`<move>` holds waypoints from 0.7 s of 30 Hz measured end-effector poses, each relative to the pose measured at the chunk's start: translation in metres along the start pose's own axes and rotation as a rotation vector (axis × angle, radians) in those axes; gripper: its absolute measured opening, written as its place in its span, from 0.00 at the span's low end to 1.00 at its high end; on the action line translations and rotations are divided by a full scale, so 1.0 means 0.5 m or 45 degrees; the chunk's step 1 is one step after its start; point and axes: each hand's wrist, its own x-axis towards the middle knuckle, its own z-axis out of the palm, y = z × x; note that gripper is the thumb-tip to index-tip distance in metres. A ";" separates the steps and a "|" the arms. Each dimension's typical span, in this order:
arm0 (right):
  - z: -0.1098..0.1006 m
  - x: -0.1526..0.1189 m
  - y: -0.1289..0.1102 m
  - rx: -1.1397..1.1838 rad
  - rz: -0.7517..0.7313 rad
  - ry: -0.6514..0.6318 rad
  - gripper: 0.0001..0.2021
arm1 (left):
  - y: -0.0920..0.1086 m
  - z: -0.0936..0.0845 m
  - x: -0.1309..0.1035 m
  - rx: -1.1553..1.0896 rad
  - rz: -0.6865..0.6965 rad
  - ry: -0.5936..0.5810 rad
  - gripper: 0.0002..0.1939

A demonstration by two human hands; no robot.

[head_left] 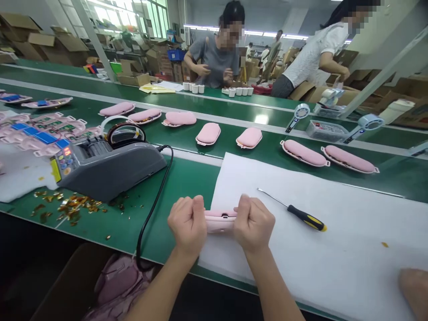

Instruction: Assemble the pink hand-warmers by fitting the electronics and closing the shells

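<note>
Between my two fists is a pink oval plastic case (pixel 220 223), held level just above the front edge of a white sheet (pixel 351 214). My left hand (pixel 189 223) wraps round its left end, thumb on top. My right hand (pixel 254 220) grips the other end the same way, so both ends are hidden. A small dark slot shows in the middle of the case's near side. To the right of my right hand, a screwdriver (pixel 306 217) with a black and yellow handle lies on the sheet.
A grey tape dispenser (pixel 117 169) with a black cord stands at left, amber tape scraps (pixel 76 207) beside it. Several pink cases (pixel 209 133) line the green bench behind. Handheld fans (pixel 297 117) stand at right. Two people work across the bench; another person's skin (pixel 414 285) shows at lower right.
</note>
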 end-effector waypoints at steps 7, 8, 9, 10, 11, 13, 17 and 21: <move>0.005 0.001 0.003 0.100 0.187 -0.018 0.21 | -0.005 0.004 0.007 0.042 -0.011 -0.056 0.22; 0.002 -0.001 0.003 0.122 0.206 -0.010 0.21 | -0.005 0.000 0.006 0.066 0.008 -0.073 0.21; 0.000 -0.002 0.002 0.140 0.228 -0.006 0.20 | -0.003 -0.005 0.006 0.087 0.035 -0.096 0.20; -0.003 -0.004 0.001 0.158 0.256 0.001 0.20 | 0.000 -0.010 0.006 0.103 0.071 -0.121 0.19; -0.007 -0.006 0.001 0.172 0.289 0.011 0.19 | 0.004 -0.017 0.005 0.121 0.113 -0.143 0.18; -0.012 -0.010 0.000 0.204 0.358 0.057 0.19 | 0.015 -0.031 0.004 0.156 0.188 -0.171 0.15; -0.015 -0.019 0.003 0.366 0.406 0.120 0.21 | 0.035 -0.039 -0.010 0.208 0.238 -0.162 0.12; -0.010 -0.024 0.005 0.428 0.393 0.138 0.19 | 0.030 -0.024 -0.025 0.175 0.237 -0.050 0.12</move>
